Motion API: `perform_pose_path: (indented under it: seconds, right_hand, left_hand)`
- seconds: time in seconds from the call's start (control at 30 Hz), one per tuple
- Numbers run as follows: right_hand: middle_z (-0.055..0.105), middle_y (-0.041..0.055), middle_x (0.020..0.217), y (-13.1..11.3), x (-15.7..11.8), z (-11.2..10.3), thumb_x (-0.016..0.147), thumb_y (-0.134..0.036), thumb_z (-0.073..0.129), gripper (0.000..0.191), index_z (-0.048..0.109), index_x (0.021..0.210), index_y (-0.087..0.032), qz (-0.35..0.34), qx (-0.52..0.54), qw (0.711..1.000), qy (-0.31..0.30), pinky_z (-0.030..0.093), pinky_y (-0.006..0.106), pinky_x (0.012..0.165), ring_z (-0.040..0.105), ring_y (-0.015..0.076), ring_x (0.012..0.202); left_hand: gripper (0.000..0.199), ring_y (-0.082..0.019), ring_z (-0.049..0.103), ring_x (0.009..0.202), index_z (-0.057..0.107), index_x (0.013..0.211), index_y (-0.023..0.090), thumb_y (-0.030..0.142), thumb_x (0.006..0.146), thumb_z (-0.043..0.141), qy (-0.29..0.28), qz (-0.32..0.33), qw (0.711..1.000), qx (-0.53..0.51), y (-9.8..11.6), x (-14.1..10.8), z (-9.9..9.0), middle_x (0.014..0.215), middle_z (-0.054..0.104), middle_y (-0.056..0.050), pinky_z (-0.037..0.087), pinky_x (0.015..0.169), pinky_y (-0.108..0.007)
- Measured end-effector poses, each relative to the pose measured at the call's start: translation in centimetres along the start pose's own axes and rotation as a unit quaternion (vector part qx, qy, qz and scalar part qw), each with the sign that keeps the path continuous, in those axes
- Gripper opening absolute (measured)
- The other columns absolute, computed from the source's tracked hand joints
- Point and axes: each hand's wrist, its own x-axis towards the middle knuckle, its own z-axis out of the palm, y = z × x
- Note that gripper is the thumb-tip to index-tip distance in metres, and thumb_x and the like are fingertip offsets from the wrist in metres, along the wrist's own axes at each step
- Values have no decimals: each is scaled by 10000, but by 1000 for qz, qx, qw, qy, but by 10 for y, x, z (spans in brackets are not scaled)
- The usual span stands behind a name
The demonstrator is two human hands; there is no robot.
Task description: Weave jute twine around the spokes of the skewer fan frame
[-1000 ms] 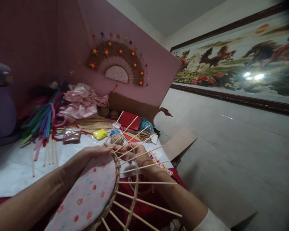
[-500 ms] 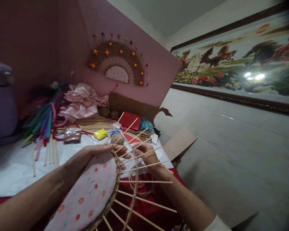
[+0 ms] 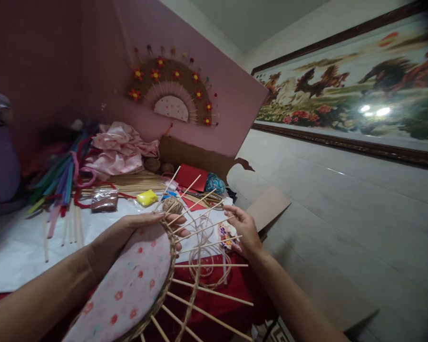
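Note:
My left hand (image 3: 142,225) is closed around the upper edge of a half-round fan-like piece (image 3: 128,280), covered in white cloth with small red flowers. Braided twine edges its curve, and thin wooden sticks (image 3: 214,289) fan out from it. A second twine strand (image 3: 196,280) is woven across the sticks further out. Beside the upper stick tips is my right hand (image 3: 244,232), fingers stretched and apart, with nothing visibly held. Loose twine loops (image 3: 210,270) hang or lie behind the sticks; a twine ball (image 3: 172,205) rests beyond my left hand.
On the white-covered table (image 3: 17,261) lie colourful pipe cleaners (image 3: 67,175), a brown packet (image 3: 104,199), a yellow packet (image 3: 147,197), pink cloth (image 3: 117,147), red paper (image 3: 191,178) and blue yarn (image 3: 214,183). A pink board (image 3: 231,104) bearing a flowered half-round piece leans behind.
My right hand has moved right, away from the woven twine strand to the stick tips, and its fingers have spread. My left hand keeps its hold on the half-round piece.

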Motion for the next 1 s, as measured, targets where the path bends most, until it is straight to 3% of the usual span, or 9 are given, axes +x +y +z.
perform_pose_path:
  seconds: [0.17,0.3,0.4,0.5,0.57,0.67,0.77,0.9,1.0]
  right_hand:
    - [610,61,864,10,9,-23,657,-423,573,269,585,787,-188,69,24,994,81,414,247,531,554,144,658]
    - [573,19,654,21,16,-42,658,-483,551,298,525,723,-193,79,-4,993,91,334,213,428,481,111,500]
    - [544,12,563,26,15,-58,691,-545,495,369,513,630,-181,83,-111,990,26,306,218,414,449,108,456]
    - [581,25,637,28,10,-74,598,-465,638,310,576,614,-162,74,-201,976,-41,369,243,495,503,138,567]
    - [606,32,753,28,5,-82,507,-351,729,304,631,720,-157,67,-242,964,-86,405,263,585,532,163,674]
    - [594,57,928,28,-2,-87,537,-308,720,497,597,996,-163,70,-318,930,-170,425,293,675,546,188,782]
    - [555,67,1031,29,-5,-85,532,-303,728,578,551,1068,-177,25,-369,900,-231,413,323,775,529,213,888]
    - [513,72,1086,32,-1,-79,503,-321,757,505,566,949,-181,-75,-407,869,-272,353,340,894,474,231,1015]
    - [513,75,1081,31,0,-76,546,-326,731,435,553,915,-178,-91,-416,863,-271,359,331,881,480,225,1005]
  left_hand:
    - [300,-261,644,806,589,1003,72,258,824,438,-11,8,1000,15,0,1,1,1002,660,-183,437,764,-394]
    - [302,-246,648,769,591,997,75,266,822,435,-12,15,1000,21,-1,1,2,1010,660,-184,433,766,-393]
    - [294,-250,647,777,595,995,78,258,808,458,-12,17,1000,21,-1,1,2,1009,663,-183,429,772,-394]
    - [294,-253,645,775,598,995,78,259,803,468,-20,17,999,21,-1,1,1,1002,668,-176,430,762,-391]
    - [295,-253,645,774,596,996,81,265,796,482,-25,19,999,21,-1,1,0,993,671,-169,430,760,-390]
    - [296,-255,647,775,593,998,84,268,783,506,-17,19,999,20,-2,2,-1,970,678,-161,424,776,-398]
    - [305,-258,649,770,589,1015,85,269,788,502,-3,13,1000,20,-2,2,-1,972,678,-158,424,785,-410]
    - [312,-262,651,768,587,1022,90,274,784,509,11,6,999,29,-1,2,-1,988,669,-166,429,791,-423]
    - [313,-271,648,786,591,1014,87,274,776,511,17,7,999,30,-1,3,-3,1010,655,-183,426,803,-434]
